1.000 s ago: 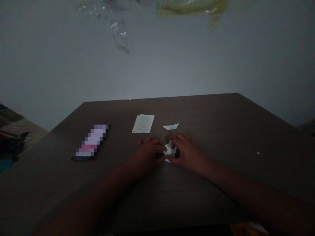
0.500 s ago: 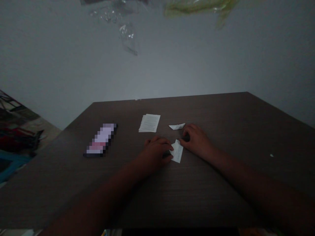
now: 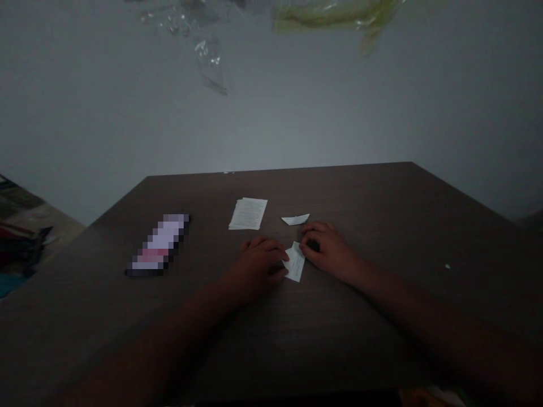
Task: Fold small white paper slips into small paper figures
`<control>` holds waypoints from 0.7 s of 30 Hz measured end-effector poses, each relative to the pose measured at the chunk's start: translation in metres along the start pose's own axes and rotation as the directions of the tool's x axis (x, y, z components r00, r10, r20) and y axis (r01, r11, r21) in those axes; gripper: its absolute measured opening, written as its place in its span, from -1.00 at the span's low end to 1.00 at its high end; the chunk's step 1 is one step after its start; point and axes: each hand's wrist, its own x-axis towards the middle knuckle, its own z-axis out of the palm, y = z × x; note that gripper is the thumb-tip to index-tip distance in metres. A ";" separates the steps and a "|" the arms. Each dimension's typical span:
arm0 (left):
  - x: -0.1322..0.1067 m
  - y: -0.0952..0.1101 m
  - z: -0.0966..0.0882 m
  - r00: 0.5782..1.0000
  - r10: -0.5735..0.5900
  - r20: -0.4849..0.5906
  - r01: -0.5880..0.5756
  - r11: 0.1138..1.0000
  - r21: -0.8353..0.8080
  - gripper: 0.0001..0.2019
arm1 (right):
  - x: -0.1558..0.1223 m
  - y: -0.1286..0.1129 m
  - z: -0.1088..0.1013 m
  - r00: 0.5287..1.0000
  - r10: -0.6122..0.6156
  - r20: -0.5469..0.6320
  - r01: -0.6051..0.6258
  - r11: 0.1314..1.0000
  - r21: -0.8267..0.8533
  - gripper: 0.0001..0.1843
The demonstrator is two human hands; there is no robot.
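Note:
A small white slip of paper [image 3: 294, 262] lies on the dark wooden table [image 3: 382, 215] between my hands. My left hand [image 3: 259, 264] rests on the table with curled fingers pressed on the slip's left edge. My right hand [image 3: 326, 250] sits to the right of the slip, its fingers curled and its fingertips at the slip's upper right corner. Just behind my right hand lies a small folded paper piece [image 3: 296, 219]. The scene is dim.
A stack of printed paper slips [image 3: 248, 213] lies behind my left hand. A flat blurred-out rectangular object [image 3: 158, 244] lies at the left of the table. A tiny white scrap [image 3: 447, 266] sits at the right. Clear plastic bags [image 3: 212, 62] hang on the wall.
One second ago both hands pinched a crumpled, pointed piece of paper. Now the slip lies flatter, and my right hand has drawn back to its upper right corner.

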 end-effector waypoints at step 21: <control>-0.002 -0.007 0.002 0.998 -0.039 -0.051 0.039 0.999 -0.003 -0.49 | -0.005 -0.006 0.000 1.000 0.027 0.015 -0.027 1.000 -0.002 -0.85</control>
